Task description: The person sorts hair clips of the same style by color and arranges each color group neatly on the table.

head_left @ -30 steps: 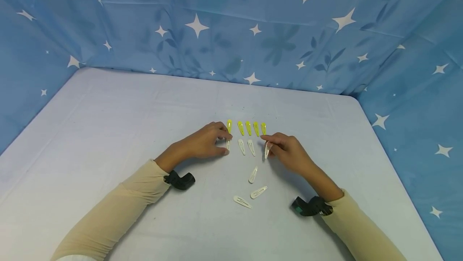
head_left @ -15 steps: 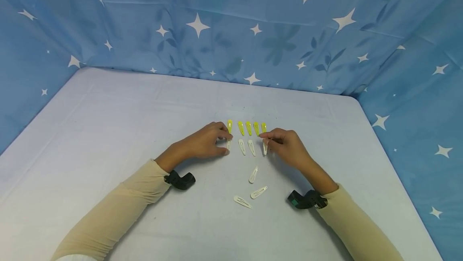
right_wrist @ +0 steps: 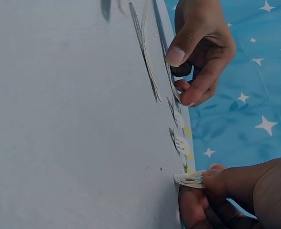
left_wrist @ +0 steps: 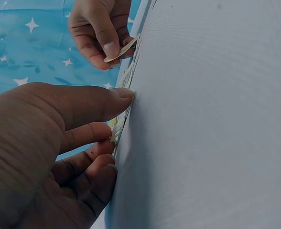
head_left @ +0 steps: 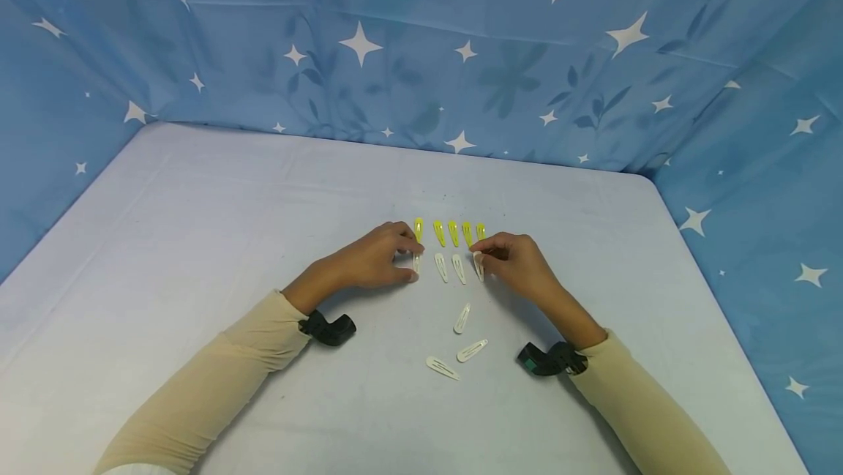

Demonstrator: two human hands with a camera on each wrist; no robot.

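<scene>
My right hand (head_left: 516,264) pinches a white snap hair clip (right_wrist: 190,179) between thumb and fingers, at the right end of a row of white clips. In the head view that clip touches or hovers just over the table; I cannot tell which. My left hand (head_left: 377,255) holds another white snap clip (head_left: 416,263) at the row's left end, thumb at its near tip and a finger at its far tip. Two white clips, one (head_left: 440,268) beside the other (head_left: 459,268), lie between the hands. Above them runs a row of several yellow snap clips (head_left: 453,233).
Three loose white clips lie nearer me: one upper (head_left: 462,318), one middle (head_left: 472,350) and one lower (head_left: 443,368). A white cloth covers the table (head_left: 263,189). Behind it hangs a blue star-patterned curtain (head_left: 408,50). Each wrist wears a black camera (head_left: 332,329).
My right hand has moved slightly left with its white clip, bringing it closer to the two middle white clips and turning it more in line with them. My left hand has stayed put.
</scene>
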